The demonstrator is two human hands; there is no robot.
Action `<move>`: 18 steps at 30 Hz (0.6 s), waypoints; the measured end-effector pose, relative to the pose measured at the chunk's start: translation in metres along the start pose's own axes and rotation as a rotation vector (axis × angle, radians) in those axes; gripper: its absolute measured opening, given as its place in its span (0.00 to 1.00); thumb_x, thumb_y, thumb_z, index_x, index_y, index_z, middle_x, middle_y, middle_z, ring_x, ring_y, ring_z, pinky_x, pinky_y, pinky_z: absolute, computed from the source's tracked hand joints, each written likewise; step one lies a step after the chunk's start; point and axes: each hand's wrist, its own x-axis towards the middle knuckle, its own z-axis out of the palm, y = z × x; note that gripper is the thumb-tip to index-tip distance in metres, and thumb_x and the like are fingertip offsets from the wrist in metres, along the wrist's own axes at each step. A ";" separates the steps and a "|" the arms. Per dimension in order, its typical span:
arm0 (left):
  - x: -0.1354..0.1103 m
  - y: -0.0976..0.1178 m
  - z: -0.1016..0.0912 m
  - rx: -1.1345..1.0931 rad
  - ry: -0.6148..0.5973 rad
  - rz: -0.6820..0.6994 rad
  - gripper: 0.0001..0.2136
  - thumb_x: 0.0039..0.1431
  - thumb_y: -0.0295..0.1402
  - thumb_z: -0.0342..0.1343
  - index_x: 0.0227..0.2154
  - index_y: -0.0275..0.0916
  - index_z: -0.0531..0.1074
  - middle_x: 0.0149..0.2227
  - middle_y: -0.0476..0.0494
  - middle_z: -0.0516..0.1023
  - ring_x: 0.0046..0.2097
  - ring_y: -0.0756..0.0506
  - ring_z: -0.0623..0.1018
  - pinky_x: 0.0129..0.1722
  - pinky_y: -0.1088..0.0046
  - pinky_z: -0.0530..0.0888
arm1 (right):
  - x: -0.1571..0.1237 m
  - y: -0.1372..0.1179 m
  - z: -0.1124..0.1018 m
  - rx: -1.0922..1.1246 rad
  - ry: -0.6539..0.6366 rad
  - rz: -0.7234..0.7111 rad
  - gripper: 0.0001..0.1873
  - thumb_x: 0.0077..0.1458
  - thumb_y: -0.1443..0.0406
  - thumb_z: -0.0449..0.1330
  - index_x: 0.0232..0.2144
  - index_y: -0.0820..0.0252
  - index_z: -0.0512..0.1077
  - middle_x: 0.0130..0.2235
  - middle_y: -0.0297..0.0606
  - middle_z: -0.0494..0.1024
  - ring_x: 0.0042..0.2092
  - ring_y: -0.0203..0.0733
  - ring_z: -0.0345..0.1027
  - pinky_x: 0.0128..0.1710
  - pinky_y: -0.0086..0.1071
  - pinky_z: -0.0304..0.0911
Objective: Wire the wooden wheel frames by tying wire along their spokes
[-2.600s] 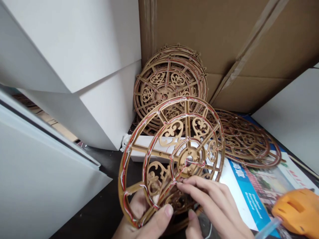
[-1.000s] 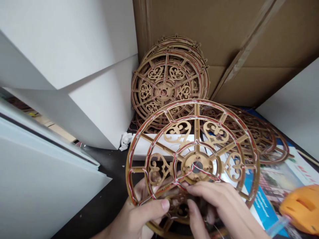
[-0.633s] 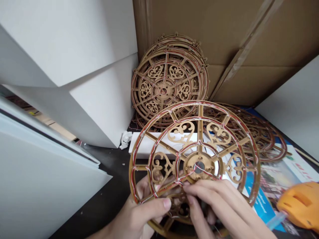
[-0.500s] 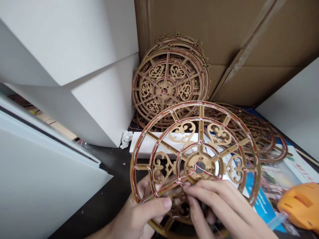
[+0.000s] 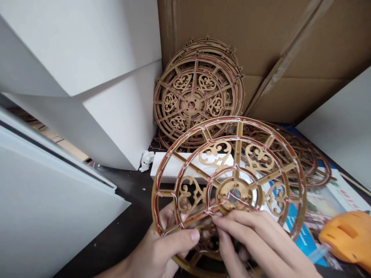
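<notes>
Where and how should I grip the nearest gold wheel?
Probably at the lower left of the gold wheel, from the left, as your left hand does: its face is tilted toward you, and its thin bars suit wrapping. Go lightly; red and white wires run along it.

Gap between white panel [image 5: 72, 200] and left hand [image 5: 162, 247], stacked wheels [image 5: 187, 102] ahead, orange tool [image 5: 348, 235] at right

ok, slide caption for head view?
Left hand grips a wired gold wheel; right hand sits near its hub, more wheels behind.
</notes>
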 end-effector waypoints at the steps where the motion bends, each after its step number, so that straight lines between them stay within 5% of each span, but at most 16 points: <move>1: 0.000 0.000 -0.001 0.011 0.008 -0.003 0.17 0.60 0.21 0.58 0.47 0.49 0.80 0.46 0.48 0.83 0.58 0.42 0.75 0.64 0.62 0.65 | 0.001 -0.002 0.001 0.005 0.004 0.008 0.09 0.57 0.70 0.60 0.42 0.60 0.74 0.36 0.39 0.77 0.36 0.36 0.73 0.37 0.26 0.73; 7: -0.005 0.003 -0.009 0.087 0.063 -0.001 0.17 0.60 0.24 0.60 0.49 0.49 0.78 0.48 0.48 0.83 0.56 0.43 0.77 0.59 0.67 0.71 | 0.009 -0.010 -0.009 0.136 0.062 0.111 0.11 0.57 0.75 0.58 0.41 0.60 0.73 0.37 0.36 0.77 0.37 0.32 0.72 0.37 0.23 0.70; 10: -0.007 0.007 -0.015 0.103 0.032 0.004 0.18 0.61 0.24 0.60 0.51 0.50 0.76 0.46 0.48 0.83 0.52 0.45 0.80 0.56 0.68 0.74 | 0.008 -0.005 -0.027 0.109 0.235 0.176 0.14 0.54 0.76 0.60 0.41 0.57 0.73 0.37 0.32 0.76 0.39 0.33 0.71 0.41 0.27 0.67; 14: -0.004 0.015 -0.021 0.088 0.021 0.030 0.18 0.59 0.22 0.61 0.49 0.49 0.76 0.44 0.49 0.84 0.46 0.46 0.83 0.48 0.75 0.79 | 0.008 0.009 -0.053 0.028 0.460 0.364 0.09 0.55 0.71 0.62 0.39 0.55 0.74 0.37 0.34 0.75 0.36 0.36 0.69 0.36 0.32 0.65; 18: -0.002 0.023 -0.021 0.071 -0.022 0.102 0.15 0.58 0.22 0.61 0.47 0.44 0.77 0.42 0.47 0.85 0.46 0.45 0.83 0.47 0.75 0.79 | 0.009 0.015 -0.073 -0.063 0.487 0.595 0.11 0.55 0.57 0.64 0.39 0.56 0.76 0.37 0.38 0.77 0.34 0.41 0.71 0.37 0.36 0.68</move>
